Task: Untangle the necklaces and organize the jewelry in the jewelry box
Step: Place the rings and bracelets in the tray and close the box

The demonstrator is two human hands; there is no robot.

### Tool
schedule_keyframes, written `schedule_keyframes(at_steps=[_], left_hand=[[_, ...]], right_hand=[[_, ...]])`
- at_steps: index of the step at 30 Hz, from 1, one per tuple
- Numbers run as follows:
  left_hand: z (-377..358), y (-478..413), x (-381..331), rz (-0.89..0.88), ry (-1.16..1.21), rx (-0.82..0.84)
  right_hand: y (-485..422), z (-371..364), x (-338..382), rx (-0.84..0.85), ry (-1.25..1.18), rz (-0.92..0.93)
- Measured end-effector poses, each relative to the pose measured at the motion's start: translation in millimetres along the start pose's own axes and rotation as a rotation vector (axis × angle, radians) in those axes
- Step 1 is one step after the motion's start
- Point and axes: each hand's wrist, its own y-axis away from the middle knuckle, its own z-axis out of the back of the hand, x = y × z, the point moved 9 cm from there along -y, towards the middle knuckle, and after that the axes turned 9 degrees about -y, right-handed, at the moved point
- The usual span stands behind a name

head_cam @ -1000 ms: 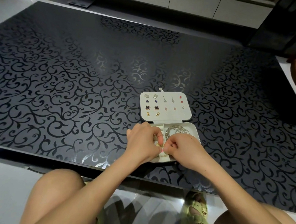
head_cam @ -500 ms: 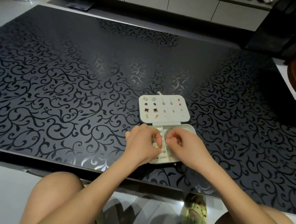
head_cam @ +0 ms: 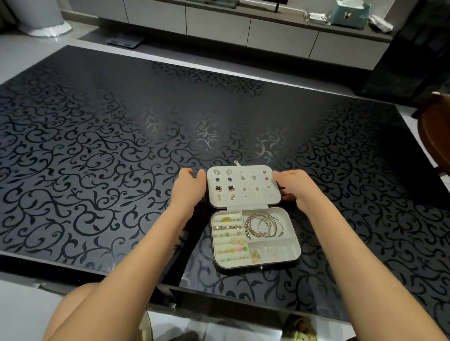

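A white jewelry box lies open near the table's front edge. Its lid point(head_cam: 254, 197) carries rows of earring studs. Its base point(head_cam: 297, 250) holds rings point(head_cam: 228, 227) in slots on the left, silver bangles point(head_cam: 264, 225) at the upper right and small gold pieces point(head_cam: 255, 255) at the lower right. My left hand point(head_cam: 188, 188) grips the lid's left edge, thumb against the rim. My right hand point(head_cam: 294, 187) holds the lid's right edge, fingertips at its far corner. No loose necklace is visible on the table.
The black glass table point(head_cam: 100, 162) with a scroll pattern spreads wide around the box. A low white cabinet point(head_cam: 217, 25) stands beyond it, with a teal tissue box point(head_cam: 349, 12) on top. A wooden piece point(head_cam: 447, 136) sits at the right.
Both hands left the base's compartments and moved up and apart to the two sides of the lid. The camera has tilted up, showing more of the room.
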Motion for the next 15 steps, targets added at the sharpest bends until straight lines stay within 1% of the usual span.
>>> schedule_keyframes(at_steps=[4,6,8,10,11,14,15], left_hand=[[-9,-9,-21,0.014,0.005,0.112],[-14,-11,-29,-0.016,0.051,0.200],[-15,-6,-40,-0.103,0.100,0.281],[-7,4,-52,-0.218,0.080,0.315],[-3,9,-58,-0.282,0.061,0.311],[8,22,-68,-0.427,-0.005,0.263],[11,27,-69,-0.456,-0.032,0.237]], right_hand=[[6,-1,4,0.031,-0.016,-0.032],[15,-1,10,0.072,-0.105,-0.015],[26,-1,20,0.134,-0.181,0.039],[36,5,34,0.141,-0.166,0.136],[41,13,43,0.086,-0.120,0.226],[72,32,89,-0.245,0.204,0.693],[89,28,103,-0.301,0.297,0.821]])
